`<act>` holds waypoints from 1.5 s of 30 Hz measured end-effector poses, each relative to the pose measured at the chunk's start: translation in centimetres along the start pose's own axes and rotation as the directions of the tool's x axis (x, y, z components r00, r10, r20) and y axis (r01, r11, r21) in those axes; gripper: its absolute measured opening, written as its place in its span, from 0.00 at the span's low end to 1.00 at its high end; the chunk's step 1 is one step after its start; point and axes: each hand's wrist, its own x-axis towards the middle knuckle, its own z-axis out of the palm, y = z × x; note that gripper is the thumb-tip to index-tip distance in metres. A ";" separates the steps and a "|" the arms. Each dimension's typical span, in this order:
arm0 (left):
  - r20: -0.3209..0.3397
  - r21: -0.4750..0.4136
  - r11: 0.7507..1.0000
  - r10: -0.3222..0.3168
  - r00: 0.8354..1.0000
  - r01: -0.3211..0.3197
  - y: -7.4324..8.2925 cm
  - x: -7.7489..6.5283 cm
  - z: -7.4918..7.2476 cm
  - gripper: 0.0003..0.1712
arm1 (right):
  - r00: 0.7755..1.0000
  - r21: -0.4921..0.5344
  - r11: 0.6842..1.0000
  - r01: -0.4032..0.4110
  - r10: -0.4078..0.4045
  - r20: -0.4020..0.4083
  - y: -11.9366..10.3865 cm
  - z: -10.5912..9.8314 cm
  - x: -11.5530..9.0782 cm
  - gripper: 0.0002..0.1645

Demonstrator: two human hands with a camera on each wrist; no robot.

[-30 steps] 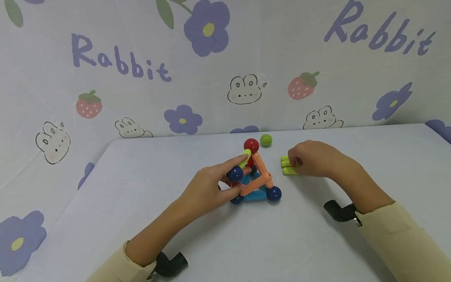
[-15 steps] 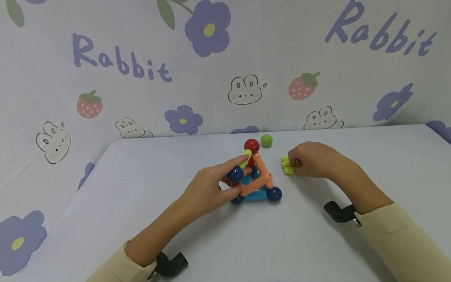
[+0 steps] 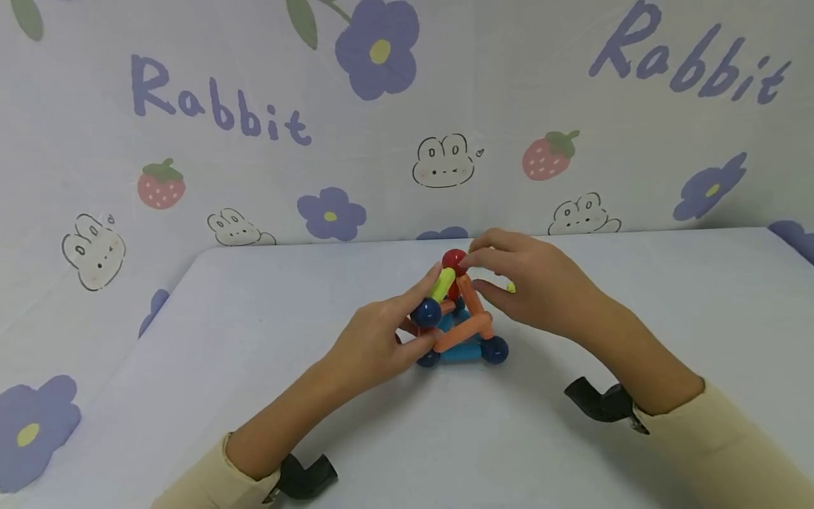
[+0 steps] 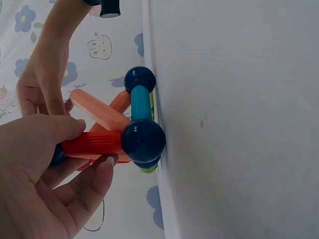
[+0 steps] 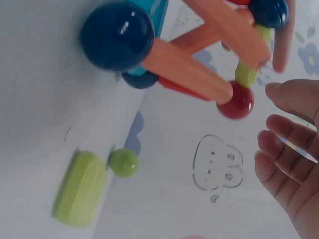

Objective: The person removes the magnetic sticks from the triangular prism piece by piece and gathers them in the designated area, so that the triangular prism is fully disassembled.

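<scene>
A frame of magnetic building sticks and balls stands on the table in the head view, with orange sticks (image 3: pixel 461 332), blue sticks (image 3: pixel 461 352) and dark blue balls (image 3: pixel 494 350). My left hand (image 3: pixel 375 336) grips its left side; in the left wrist view thumb and fingers pinch a red stick (image 4: pixel 94 143). A yellow-green stick (image 3: pixel 443 284) slants from a dark blue ball (image 3: pixel 426 313) up to a red ball (image 3: pixel 454 260) at the top. Beside that red ball is my right hand (image 3: pixel 540 283), fingers parted and holding nothing; the right wrist view shows a small gap.
Yellow-green sticks (image 5: pixel 82 189) and a green ball (image 5: pixel 123 162) lie on the table (image 3: pixel 254 389) to the frame's right, mostly hidden behind the right hand in the head view. A printed cloth (image 3: pixel 381 141) hangs behind the table's far edge.
My right hand has left the yellow-green sticks and moved left to the red ball, its fingers now parted. The left hand keeps its grip, its index finger shifted slightly up.
</scene>
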 end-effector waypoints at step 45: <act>0.037 0.028 1.000 -0.003 0.999 0.002 0.2 0.0 -0.2 0.46 | 0.999 0.222 0.974 0.038 -0.035 -0.014 0.1 1.9 0.6 0.21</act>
